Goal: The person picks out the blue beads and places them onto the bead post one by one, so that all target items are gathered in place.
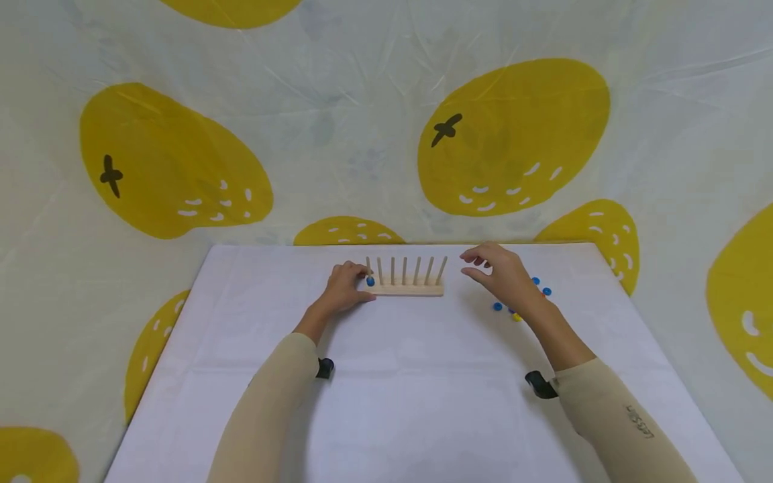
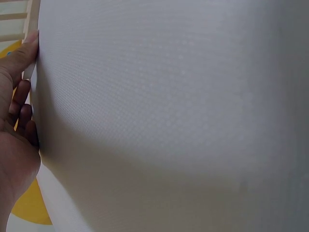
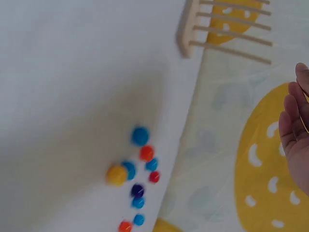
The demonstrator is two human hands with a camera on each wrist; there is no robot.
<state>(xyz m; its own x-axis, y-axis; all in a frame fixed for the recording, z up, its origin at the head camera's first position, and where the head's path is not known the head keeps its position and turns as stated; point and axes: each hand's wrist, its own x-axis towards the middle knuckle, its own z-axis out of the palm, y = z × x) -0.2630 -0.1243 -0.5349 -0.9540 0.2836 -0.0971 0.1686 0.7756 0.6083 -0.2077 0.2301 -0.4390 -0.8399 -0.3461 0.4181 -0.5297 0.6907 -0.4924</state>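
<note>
A wooden peg rack [image 1: 410, 290] stands near the far side of the table, with a row of upright pegs on a long base. A blue bead [image 1: 371, 282] sits low on its leftmost peg. My left hand [image 1: 345, 287] grips the rack's left end, thumb at the front and fingers behind. To the right of the rack, my right hand [image 1: 501, 272] is raised above the table, fingers loosely bent and apart from the thumb, holding nothing. Below and beyond it lie loose beads, among them a blue bead [image 3: 140, 136], a yellow bead [image 3: 116, 175] and a dark purple bead [image 3: 137, 190].
A white cloth [image 1: 423, 402] covers the table. Behind it hangs a pale backdrop [image 1: 362, 134] printed with large yellow fruit. The scattered beads also include an orange-red bead [image 3: 147, 153], and the right forearm hides part of them in the head view.
</note>
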